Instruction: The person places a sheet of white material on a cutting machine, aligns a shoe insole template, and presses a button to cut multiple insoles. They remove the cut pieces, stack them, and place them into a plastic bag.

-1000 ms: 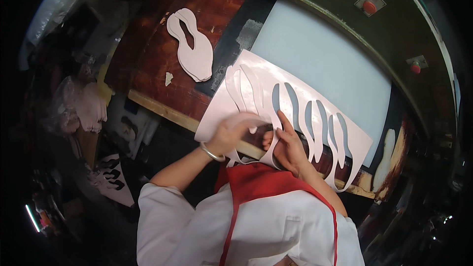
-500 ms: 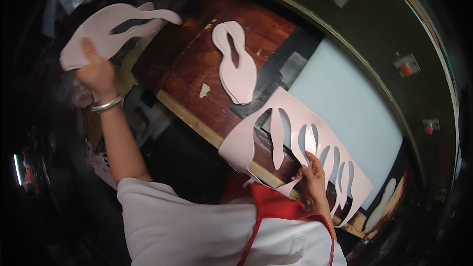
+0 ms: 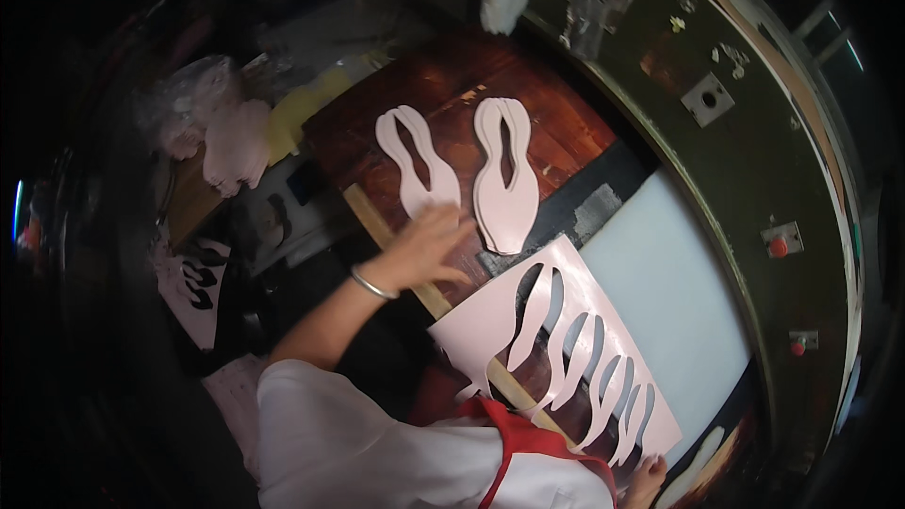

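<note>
My left hand [image 3: 421, 252] is over the lower end of a stack of pale pink cut pieces [image 3: 408, 146], fingers spread, slightly blurred. These pieces are rounded at one end, with a long slot in the other. A second stack of the same shape [image 3: 507, 203] lies just to its right on the reddish-brown board. In front is a pink sheet [image 3: 476, 325] with several elongated cut-outs, its near part reaching over the board's wooden edge. At the sheet's lower right end, my right hand [image 3: 645, 483] has its fingers curled against the edge; they are partly hidden.
A white slab [image 3: 665, 245] lies to the right, beside a dark green machine panel [image 3: 726, 155] with a red button [image 3: 778, 246]. More pink pieces [image 3: 236, 146] and plastic wrap are at the far left. A pink offcut [image 3: 193, 297] hangs below them. A wooden strip [image 3: 372, 217] edges the board.
My left hand has brought the pink pieces from the far left onto the board, beside the other stack, and opened. My right hand has moved along the sheet to its lower right end.
</note>
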Demonstrator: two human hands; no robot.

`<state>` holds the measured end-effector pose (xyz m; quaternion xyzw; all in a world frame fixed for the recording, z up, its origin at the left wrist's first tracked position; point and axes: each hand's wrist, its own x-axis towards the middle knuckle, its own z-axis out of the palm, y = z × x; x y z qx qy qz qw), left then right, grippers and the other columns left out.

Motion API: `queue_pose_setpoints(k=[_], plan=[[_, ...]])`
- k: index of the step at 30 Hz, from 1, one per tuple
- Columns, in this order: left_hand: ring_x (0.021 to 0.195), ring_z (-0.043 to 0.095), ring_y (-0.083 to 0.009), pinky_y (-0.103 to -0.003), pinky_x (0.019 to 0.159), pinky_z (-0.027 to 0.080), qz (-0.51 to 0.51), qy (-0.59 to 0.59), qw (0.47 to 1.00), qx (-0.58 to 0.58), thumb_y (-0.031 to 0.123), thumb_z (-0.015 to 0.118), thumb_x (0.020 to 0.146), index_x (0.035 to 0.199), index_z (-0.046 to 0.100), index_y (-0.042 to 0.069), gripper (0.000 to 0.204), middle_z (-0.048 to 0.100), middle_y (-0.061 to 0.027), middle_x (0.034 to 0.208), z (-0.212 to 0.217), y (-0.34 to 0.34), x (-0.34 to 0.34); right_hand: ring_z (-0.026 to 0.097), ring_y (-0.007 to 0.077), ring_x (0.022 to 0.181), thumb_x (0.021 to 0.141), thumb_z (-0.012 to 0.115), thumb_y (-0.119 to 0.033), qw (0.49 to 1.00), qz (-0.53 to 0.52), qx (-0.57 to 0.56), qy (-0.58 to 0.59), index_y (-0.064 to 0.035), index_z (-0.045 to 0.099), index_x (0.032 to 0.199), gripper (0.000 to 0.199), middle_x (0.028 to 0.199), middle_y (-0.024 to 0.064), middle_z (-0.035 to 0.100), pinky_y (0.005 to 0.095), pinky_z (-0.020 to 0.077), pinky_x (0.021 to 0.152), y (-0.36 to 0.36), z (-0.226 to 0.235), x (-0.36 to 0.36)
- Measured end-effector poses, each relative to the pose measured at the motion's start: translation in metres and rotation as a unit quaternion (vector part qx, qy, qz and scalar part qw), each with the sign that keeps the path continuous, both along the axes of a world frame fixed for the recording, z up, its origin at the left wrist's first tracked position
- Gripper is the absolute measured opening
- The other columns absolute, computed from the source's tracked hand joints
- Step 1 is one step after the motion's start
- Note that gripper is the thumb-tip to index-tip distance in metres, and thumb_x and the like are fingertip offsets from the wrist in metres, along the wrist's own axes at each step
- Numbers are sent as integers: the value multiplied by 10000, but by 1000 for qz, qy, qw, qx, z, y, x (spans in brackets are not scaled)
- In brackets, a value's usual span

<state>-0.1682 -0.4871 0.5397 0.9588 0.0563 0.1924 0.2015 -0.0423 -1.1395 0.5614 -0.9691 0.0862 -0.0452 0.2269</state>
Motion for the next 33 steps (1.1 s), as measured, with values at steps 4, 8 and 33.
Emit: queue_pose_setpoints(k=[4, 8, 33], plan=[[1118, 518, -381, -401, 965, 425, 44, 62, 962, -261, 324, 694, 810, 1343, 424, 0, 680, 515, -218, 1232, 6, -110, -3, 587, 338, 1059, 880, 595, -378, 992, -68, -86, 64, 36, 527, 1244, 556, 1178, 261, 587, 398, 443, 933, -53, -35, -4], [875, 633, -384, -395, 739, 517, 203, -136, 913, -326, 276, 661, 849, 1302, 466, 27, 553, 626, -233, 988, 15, -170, -33, 519, 343, 1164, 872, 603, -383, 974, -64, 216, 27, 10, 516, 1275, 570, 1270, 243, 535, 431, 393, 1008, -59, -38, 22], [920, 558, -77, -237, 806, 463, 410, -326, 778, -348, 106, 641, 885, 1097, 598, -14, 247, 642, -19, 1017, 46, -146, -527, 521, 82, 796, 945, 563, -163, 725, 452, 501, 141, 14, 601, 937, 182, 867, 14, 603, 226, 416, 713, 256, 11, -219]])
